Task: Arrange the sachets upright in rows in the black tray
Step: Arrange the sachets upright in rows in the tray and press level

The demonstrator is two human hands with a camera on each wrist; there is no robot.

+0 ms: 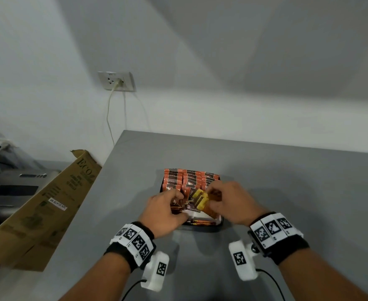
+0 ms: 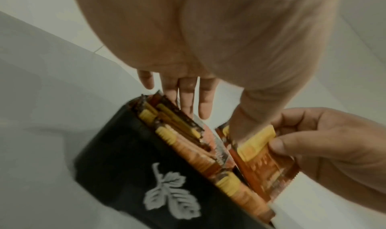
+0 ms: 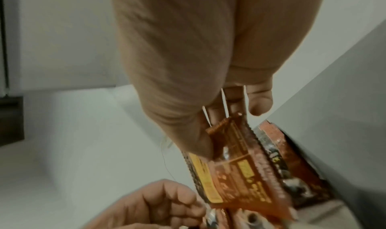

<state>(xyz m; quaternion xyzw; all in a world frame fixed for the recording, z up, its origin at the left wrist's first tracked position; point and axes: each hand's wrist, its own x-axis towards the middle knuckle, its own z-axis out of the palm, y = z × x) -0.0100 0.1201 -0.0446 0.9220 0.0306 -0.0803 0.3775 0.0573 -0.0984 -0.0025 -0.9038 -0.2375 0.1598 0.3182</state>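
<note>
The black tray (image 1: 218,225) sits on the grey surface (image 1: 287,192) right in front of the person. Its far half is already filled with upright rows of orange-and-brown sachets (image 1: 189,179), while several more lie flat at the near end. Both hands work over the near half. The right hand (image 1: 230,203) pinches one orange sachet with a yellow end panel (image 2: 255,143) between thumb and fingers, held above the tray. The left hand (image 1: 164,210) curls its fingers around a few loose sachets at the tray's near left.

These packets look light, thin and floppy, with glossy film that is likely slippery. A pinch on the crimped, serrated end seal should hold best. Upright packets probably need a neighbour or the tray wall to lean on, or they will slump.
</note>
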